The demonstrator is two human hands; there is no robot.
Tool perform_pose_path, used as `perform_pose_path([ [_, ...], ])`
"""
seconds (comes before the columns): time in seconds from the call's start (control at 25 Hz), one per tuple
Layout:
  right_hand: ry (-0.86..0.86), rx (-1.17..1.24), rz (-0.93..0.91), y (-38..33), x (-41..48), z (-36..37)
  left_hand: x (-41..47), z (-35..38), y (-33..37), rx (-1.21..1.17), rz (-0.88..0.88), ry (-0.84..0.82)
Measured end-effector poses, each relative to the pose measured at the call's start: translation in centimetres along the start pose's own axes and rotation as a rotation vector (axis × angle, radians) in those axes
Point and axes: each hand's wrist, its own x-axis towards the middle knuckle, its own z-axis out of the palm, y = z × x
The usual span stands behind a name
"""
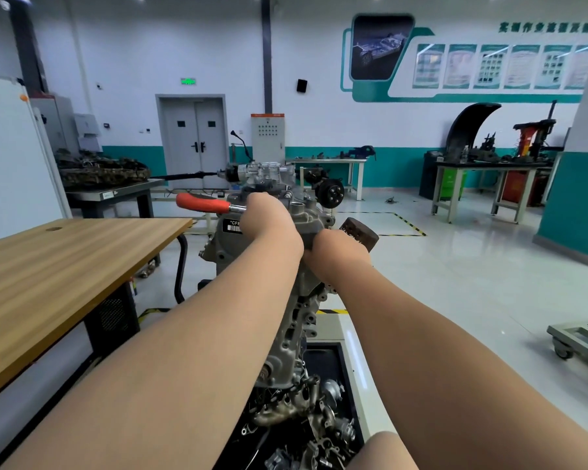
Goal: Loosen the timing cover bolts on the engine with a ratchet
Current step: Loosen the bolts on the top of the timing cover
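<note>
Ratchet [202, 202] was gripped at its head by the left hand [269, 222] atop the engine [224, 245]. The right hand [333, 249] was set beside it, its fingers hidden, so their state could not be told. With the handle unheld, the head could be slipped off a bolt.

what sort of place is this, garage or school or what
Most likely an auto-repair training workshop: a bare engine with a ratchet on it stands in front, a workbench by the far wall carries car parts, and instruction posters line the wall.
</note>
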Motion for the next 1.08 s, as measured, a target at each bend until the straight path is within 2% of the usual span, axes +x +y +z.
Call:
perform_pose_path([
  [0.12, -0.002, -0.019, 0.004, 0.1, -0.2, 0.2, 0.8, -0.9, 0.0, 0.281, 0.138, 0.047],
  [0.2, -0.017, -0.034, 0.007, 0.0, -0.4, 0.2, 0.6, -1.1, 0.2, 0.523, 0.424, -0.018],
  [0.32, -0.021, -0.028, -0.017, -0.5, -1.0, 0.1, 0.7, -1.1, 0.8, 1.337, 1.0, -0.281],
  [0.4, -0.004, -0.001, -0.033, -0.9, -1.4, 0.1, 0.5, -0.5, 0.7, 1.85, 1.279, -0.454],
  [0.44, 0.001, 0.013, -0.035, -1.1, -1.5, -0.1, 0.2, -0.2, 0.7, 2.024, 1.397, -0.535],
  [0.52, -0.007, 0.022, -0.038, -1.1, -1.7, -0.3, -0.1, 0.2, 0.9, 2.267, 1.53, -0.624],
  [0.6, -0.017, 0.009, -0.038, -0.9, -1.8, -0.5, 0.2, -0.2, 0.8, 2.358, 1.494, -0.622],
  [0.64, -0.012, -0.001, -0.035, -0.8, -1.8, -0.5, 0.3, -0.5, 0.8, 2.28, 1.37, -0.593],
  [0.68, -0.005, -0.012, -0.032, -0.7, -1.8, -0.5, 0.1, -0.7, 0.6, 2.083, 1.181, -0.537],
  [0.72, 0.0, -0.025, -0.029, -0.7, -1.7, -0.6, 0.0, -0.7, 0.1, 1.786, 0.972, -0.455],
  [0.84, -0.002, -0.04, 0.002, -0.9, -1.4, -0.9, -0.8, -0.2, -0.4, 0.665, 0.348, -0.078],
  [0.88, -0.008, -0.036, 0.013, -0.9, -1.3, -1.0, -0.8, -0.1, -0.1, 0.416, 0.205, 0.005],
  [0.96, -0.012, -0.025, 0.019, -1.1, -1.3, -1.0, 0.1, -0.4, 0.6, 0.234, 0.074, 0.031],
  [1.08, -0.035, 0.042, 0.033, -1.3, -1.3, -1.0, 0.9, -1.6, 1.2, 0.323, 0.137, 0.096],
])
